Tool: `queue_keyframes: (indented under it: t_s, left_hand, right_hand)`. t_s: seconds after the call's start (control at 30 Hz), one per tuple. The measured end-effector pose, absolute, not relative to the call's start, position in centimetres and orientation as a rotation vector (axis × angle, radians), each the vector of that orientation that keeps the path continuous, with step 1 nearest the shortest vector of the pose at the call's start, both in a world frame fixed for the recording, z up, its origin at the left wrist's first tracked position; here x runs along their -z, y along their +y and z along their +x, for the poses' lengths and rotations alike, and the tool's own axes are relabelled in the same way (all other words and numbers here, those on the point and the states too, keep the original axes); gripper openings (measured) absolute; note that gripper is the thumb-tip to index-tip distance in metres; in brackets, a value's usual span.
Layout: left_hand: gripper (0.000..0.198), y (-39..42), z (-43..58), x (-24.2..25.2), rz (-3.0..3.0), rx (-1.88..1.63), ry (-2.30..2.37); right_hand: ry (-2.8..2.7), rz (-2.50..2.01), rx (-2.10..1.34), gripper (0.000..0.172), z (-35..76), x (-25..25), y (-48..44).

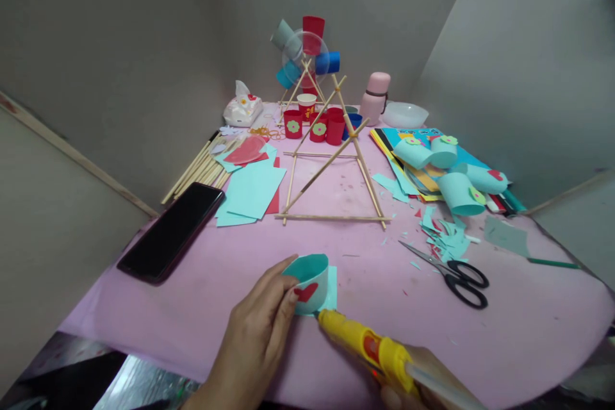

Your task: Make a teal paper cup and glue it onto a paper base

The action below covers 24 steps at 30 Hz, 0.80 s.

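Observation:
My left hand pinches a small teal paper cup with a red heart on its side, standing on a teal paper square on the pink table. My right hand, mostly cut off at the bottom edge, grips a yellow glue gun. The gun's nozzle touches the base of the cup at its lower right.
Black-handled scissors lie to the right among teal scraps. A black phone lies left. A stick pyramid frame stands in the middle, with teal sheets, red cups, a cup wheel model, a pink bottle and finished teal cups behind.

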<state>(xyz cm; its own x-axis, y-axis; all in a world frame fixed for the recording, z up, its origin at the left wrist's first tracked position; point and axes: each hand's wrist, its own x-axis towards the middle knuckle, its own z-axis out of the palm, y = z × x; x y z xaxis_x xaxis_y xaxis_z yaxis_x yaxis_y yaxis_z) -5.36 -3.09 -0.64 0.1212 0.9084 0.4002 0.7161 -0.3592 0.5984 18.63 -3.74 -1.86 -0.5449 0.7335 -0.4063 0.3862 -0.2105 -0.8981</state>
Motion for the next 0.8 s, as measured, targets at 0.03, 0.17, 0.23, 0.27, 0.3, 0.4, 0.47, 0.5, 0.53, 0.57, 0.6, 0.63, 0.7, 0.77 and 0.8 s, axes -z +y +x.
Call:
queue_keyframes:
  t_s: [0.03, 0.17, 0.23, 0.27, 0.3, 0.4, 0.47, 0.5, 0.53, 0.57, 0.6, 0.63, 0.7, 0.77, 0.8]
  left_hand:
    - [0.014, -3.1, -5.3, 0.6, 2.126, -1.077, 1.595]
    - [0.015, -3.1, -5.3, 0.5, 2.048, -1.075, 1.564]
    - [0.016, -3.2, -5.4, 0.5, 2.011, -1.069, 1.556]
    - [0.016, -3.2, -5.4, 0.5, 1.999, -1.07, 1.554]
    - [0.016, -3.2, -5.4, 0.5, 1.988, -1.068, 1.553]
    - [0.016, -3.3, -5.4, 0.4, 1.968, -1.06, 1.55]
    - [0.017, -3.3, -5.4, 0.4, 1.957, -1.044, 1.548]
    - [0.017, -3.3, -5.4, 0.4, 1.951, -1.035, 1.544]
    - [0.017, -3.3, -5.4, 0.4, 1.946, -1.029, 1.539]
    - [0.017, -3.4, -5.4, 0.4, 1.941, -1.024, 1.534]
    - [0.017, -3.4, -5.4, 0.4, 1.935, -1.024, 1.53]
    - [0.016, -3.4, -5.4, 0.4, 1.932, -1.027, 1.525]
    - [0.016, -3.4, -5.4, 0.5, 1.928, -1.03, 1.517]
    - [0.016, -3.4, -5.4, 0.5, 1.927, -1.032, 1.511]
    - [0.016, -3.4, -5.4, 0.5, 1.926, -1.034, 1.509]
  right_hand:
    - [-1.787, -1.322, -1.817, 0.019, 18.6, 2.1, -3.7]
    - [-1.84, -1.338, -1.783, 0.012, 18.5, 2.6, -3.7]
    - [-1.867, -1.351, -1.763, 0.012, 18.3, 2.8, -3.8]
    - [-1.879, -1.357, -1.755, 0.012, 18.2, 2.9, -3.8]
    - [-1.891, -1.363, -1.748, 0.011, 18.0, 3.0, -3.9]
    - [-1.923, -1.369, -1.722, 0.01, 17.6, 3.2, -4.0]
    - [-1.942, -1.369, -1.705, 0.01, 17.4, 3.3, -4.1]
    - [-1.95, -1.367, -1.697, 0.01, 17.3, 3.3, -4.0]
    - [-1.956, -1.365, -1.691, 0.01, 17.2, 3.3, -4.0]
    - [-1.961, -1.363, -1.685, 0.011, 17.1, 3.3, -4.0]
    - [-1.963, -1.36, -1.68, 0.012, 17.1, 3.4, -4.0]
    - [-1.965, -1.357, -1.675, 0.013, 17.0, 3.4, -4.0]
    - [-1.969, -1.354, -1.665, 0.013, 17.0, 3.7, -4.0]
    - [-1.924, -1.352, -1.654, 0.012, 17.1, 4.0, -4.2]
    - [-1.888, -1.352, -1.65, 0.011, 17.2, 4.2, -4.3]
